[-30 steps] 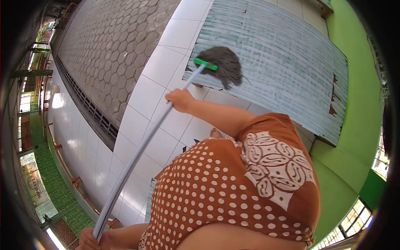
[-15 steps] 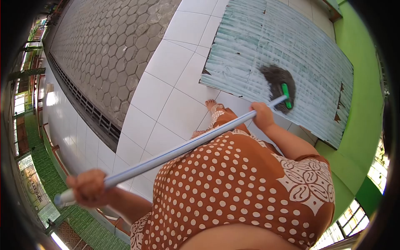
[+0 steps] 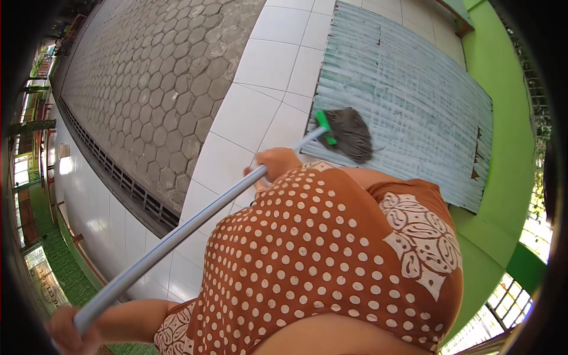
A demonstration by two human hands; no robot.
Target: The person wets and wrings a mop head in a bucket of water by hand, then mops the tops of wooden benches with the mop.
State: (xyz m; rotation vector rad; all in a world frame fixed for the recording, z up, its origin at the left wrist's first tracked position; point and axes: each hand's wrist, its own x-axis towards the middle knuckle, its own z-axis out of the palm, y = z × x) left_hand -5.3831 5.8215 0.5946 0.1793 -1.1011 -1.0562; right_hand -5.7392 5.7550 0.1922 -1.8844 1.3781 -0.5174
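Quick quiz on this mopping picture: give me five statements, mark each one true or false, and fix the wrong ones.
1. The right hand grips the handle nearer the mop head than the left hand does. True.
2. The mop head lies on the hexagonal pavers. False: it lies on the pale panel.
3. The clamp is red. False: the clamp is green.
4. The panel has ragged brown patches near the green wall. True.
5. The mop head's strands are white. False: they are dark grey.
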